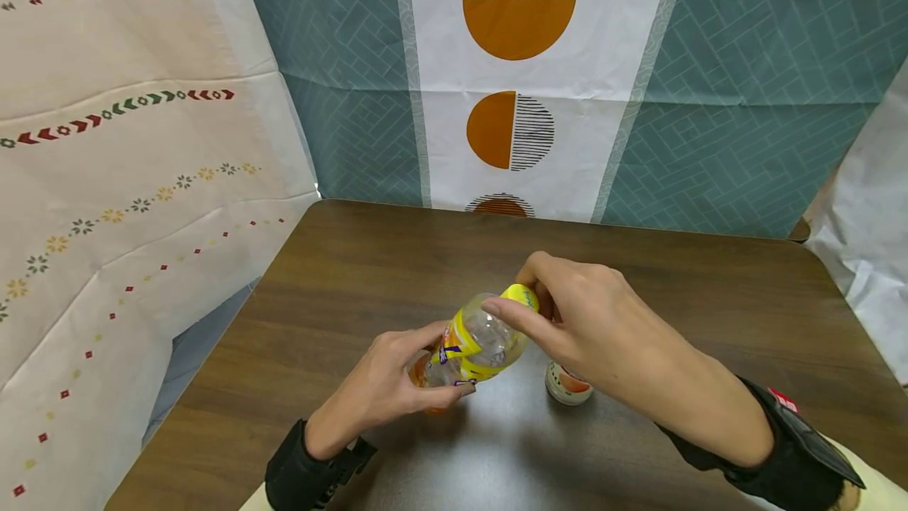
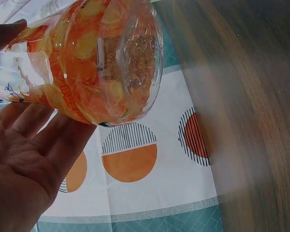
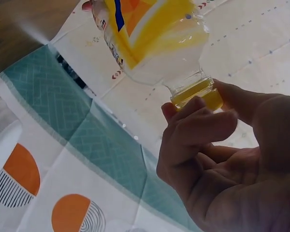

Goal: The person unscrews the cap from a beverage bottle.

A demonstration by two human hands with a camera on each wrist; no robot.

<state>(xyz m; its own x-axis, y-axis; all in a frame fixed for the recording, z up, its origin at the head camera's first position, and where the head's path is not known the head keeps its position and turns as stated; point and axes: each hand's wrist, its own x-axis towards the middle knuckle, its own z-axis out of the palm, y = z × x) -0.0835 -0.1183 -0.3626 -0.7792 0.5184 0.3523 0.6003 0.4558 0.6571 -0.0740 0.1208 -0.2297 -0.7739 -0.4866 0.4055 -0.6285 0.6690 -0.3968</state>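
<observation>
A clear plastic bottle (image 1: 489,341) with a yellow and orange label is held tilted above the table, its neck toward the upper right. My left hand (image 1: 386,385) grips the lower body between thumb and fingers. The bottle's round base (image 2: 140,63) faces outward in the left wrist view, past the left hand (image 2: 34,145). With thumb and curled fingers, my right hand (image 1: 578,314) pinches the yellow cap (image 1: 521,296). The cap (image 3: 210,99) sits on the bottle's neck in the right wrist view, held by the right hand (image 3: 222,150).
A small round container (image 1: 567,386) with a printed side stands on the brown table (image 1: 383,251), partly hidden under my right hand. A patterned cloth (image 1: 440,38) hangs beyond the far edge. White cloths hang at the left (image 1: 106,203) and right.
</observation>
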